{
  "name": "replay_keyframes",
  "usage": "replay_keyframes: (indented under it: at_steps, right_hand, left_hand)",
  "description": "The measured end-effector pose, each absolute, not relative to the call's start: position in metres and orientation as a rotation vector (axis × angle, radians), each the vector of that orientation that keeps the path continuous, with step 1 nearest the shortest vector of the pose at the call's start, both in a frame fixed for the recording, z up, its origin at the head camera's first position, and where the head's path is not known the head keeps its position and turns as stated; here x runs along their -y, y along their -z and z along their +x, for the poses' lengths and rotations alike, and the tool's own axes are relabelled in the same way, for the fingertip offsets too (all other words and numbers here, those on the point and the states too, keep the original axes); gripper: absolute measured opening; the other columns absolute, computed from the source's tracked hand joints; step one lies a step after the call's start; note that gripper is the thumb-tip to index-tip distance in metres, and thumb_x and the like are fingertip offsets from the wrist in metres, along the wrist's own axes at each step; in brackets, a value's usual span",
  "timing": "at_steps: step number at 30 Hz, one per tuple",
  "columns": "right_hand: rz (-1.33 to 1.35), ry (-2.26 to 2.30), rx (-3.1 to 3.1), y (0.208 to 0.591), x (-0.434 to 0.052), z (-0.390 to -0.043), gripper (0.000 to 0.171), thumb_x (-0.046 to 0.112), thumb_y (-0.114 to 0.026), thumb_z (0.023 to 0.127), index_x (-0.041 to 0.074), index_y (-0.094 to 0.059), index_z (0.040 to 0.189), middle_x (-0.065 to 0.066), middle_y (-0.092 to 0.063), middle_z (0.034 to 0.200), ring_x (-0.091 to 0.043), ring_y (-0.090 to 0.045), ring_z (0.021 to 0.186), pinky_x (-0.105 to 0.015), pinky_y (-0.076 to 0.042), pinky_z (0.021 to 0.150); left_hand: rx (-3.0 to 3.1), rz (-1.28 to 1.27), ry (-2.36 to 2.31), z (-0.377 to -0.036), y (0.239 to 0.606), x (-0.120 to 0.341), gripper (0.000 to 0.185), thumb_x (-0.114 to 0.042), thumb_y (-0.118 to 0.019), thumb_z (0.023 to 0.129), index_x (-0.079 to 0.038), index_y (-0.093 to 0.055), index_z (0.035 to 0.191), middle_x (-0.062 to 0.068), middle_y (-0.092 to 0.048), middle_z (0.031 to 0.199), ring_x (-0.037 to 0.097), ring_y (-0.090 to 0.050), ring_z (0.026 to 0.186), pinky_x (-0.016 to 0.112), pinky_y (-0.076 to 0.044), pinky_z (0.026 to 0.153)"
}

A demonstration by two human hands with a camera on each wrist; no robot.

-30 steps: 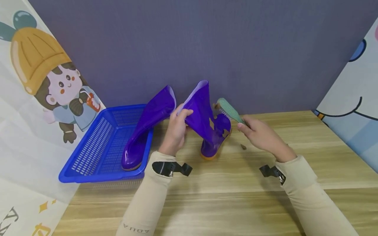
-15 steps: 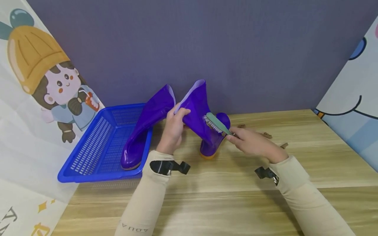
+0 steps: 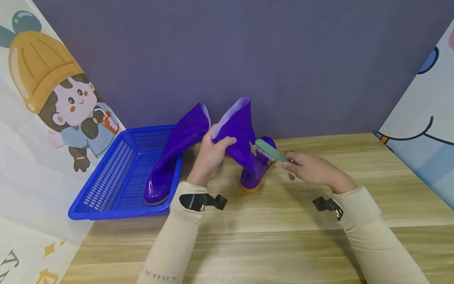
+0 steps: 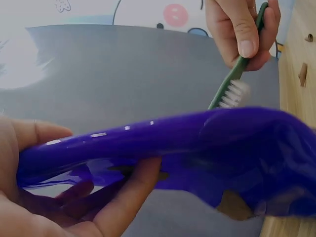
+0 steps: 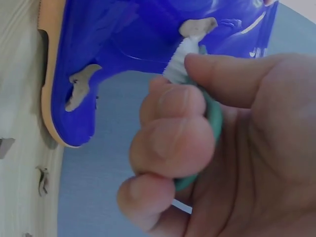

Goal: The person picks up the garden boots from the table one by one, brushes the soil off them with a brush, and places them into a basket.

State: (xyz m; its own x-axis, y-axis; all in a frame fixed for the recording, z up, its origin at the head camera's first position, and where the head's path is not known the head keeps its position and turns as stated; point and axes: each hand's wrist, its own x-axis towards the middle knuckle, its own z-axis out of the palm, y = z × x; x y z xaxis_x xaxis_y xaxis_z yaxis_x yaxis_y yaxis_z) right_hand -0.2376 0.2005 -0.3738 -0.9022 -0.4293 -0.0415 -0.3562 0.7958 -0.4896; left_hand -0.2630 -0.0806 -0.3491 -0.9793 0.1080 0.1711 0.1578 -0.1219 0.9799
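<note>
boots (image 3: 248,150) – 2; brush (image 3: 271,150) – 1; basket (image 3: 106,185) – 1; hands (image 3: 209,156) – 2

Wooden table (image 3: 354,197), pale plank grain, runs up to the purple back wall (image 3: 283,59); blue slotted basket (image 3: 106,185) sits on it at its left end; purple boot (image 3: 253,173) stands on its tan sole just right of the basket; small brown scraps (image 3: 292,176) lie on the wood right of that boot.

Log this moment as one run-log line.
left hand: grips boot shaft | right hand: holds green brush, bristles on boot | second boot: in blue basket | brown bits on table
</note>
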Motion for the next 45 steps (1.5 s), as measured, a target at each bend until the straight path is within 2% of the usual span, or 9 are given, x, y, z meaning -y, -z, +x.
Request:
replay_keyframes:
  at_steps: [6,10,16,23,28,33,43,45]
  right_hand:
    - [-0.576,0.814,-2.819,0.357,-0.208,-0.229,0.031,0.032,-0.040,0.111,0.010,-0.053,0.094,0.002,-0.045,0.062,-0.012,-0.040,0.051,-0.029,-0.038,0.049]
    - [-0.617,0.940,-2.795,0.347,-0.211,-0.224,0.034,0.034,-0.036,0.112,0.010,-0.050,0.093,0.001,-0.045,0.060,-0.013,-0.040,0.046,-0.030,-0.039,0.047]
    - [-0.702,1.093,-2.803,0.339,-0.212,-0.216,0.033,0.034,-0.031,0.113,0.010,-0.048,0.098,-0.003,-0.050,0.063,-0.019,-0.047,0.047,-0.033,-0.043,0.050]
    - [-0.636,1.042,-2.863,0.362,-0.173,-0.202,0.034,0.035,-0.034,0.113,0.012,-0.050,0.093,0.002,-0.050,0.064,-0.012,-0.045,0.053,-0.029,-0.041,0.049]
    - [-0.547,0.955,-2.915,0.383,-0.145,-0.199,0.032,0.039,-0.036,0.111,0.013,-0.051,0.100,0.001,-0.047,0.068,-0.013,-0.043,0.056,-0.030,-0.040,0.049]
    - [-0.456,0.871,-2.946,0.393,-0.138,-0.200,0.032,0.036,-0.037,0.111,0.011,-0.052,0.098,-0.001,-0.044,0.069,-0.017,-0.044,0.059,-0.031,-0.039,0.052]
    - [-0.429,0.712,-2.973,0.402,-0.148,-0.213,0.032,0.030,-0.038,0.111,0.007,-0.060,0.107,-0.003,-0.050,0.070,-0.024,-0.060,0.077,-0.046,-0.052,0.072]
    - [-0.419,0.714,-2.963,0.401,-0.151,-0.214,0.033,0.030,-0.037,0.111,0.007,-0.060,0.104,-0.003,-0.050,0.070,-0.023,-0.059,0.074,-0.044,-0.051,0.068]
  left_hand:
    - [1.907,-0.249,2.517,-0.261,0.347,0.071,0.027,-0.003,-0.056,0.097,-0.009,-0.057,0.123,0.001,-0.063,0.092,0.013,-0.066,0.078,0.027,-0.059,0.067]
    - [1.796,-0.212,2.627,-0.255,0.347,0.060,0.025,-0.009,-0.051,0.102,-0.009,-0.054,0.127,0.003,-0.063,0.091,0.015,-0.067,0.077,0.030,-0.059,0.065]
    - [1.722,-0.163,2.660,-0.242,0.345,0.044,0.030,-0.015,-0.047,0.106,-0.010,-0.049,0.136,0.019,-0.065,0.120,0.026,-0.069,0.094,0.036,-0.063,0.077]
    - [1.835,-0.244,2.592,-0.238,0.345,0.045,0.031,-0.013,-0.054,0.103,-0.009,-0.048,0.133,0.016,-0.064,0.111,0.022,-0.067,0.090,0.034,-0.062,0.073]
    - [1.984,-0.328,2.469,-0.243,0.344,0.056,0.039,-0.008,-0.059,0.098,-0.006,-0.045,0.135,0.025,-0.063,0.121,0.029,-0.067,0.098,0.037,-0.063,0.076]
    - [2.099,-0.348,2.366,-0.249,0.342,0.069,0.045,-0.006,-0.062,0.095,-0.005,-0.044,0.136,0.027,-0.063,0.123,0.037,-0.068,0.105,0.035,-0.063,0.080]
    - [2.178,-0.333,2.335,-0.252,0.339,0.078,0.045,-0.007,-0.064,0.095,-0.006,-0.043,0.135,0.017,-0.065,0.114,0.018,-0.070,0.088,0.037,-0.064,0.079]
    - [2.190,-0.334,2.326,-0.251,0.339,0.078,0.045,-0.008,-0.065,0.095,-0.006,-0.044,0.136,0.017,-0.065,0.114,0.017,-0.070,0.088,0.037,-0.064,0.078]
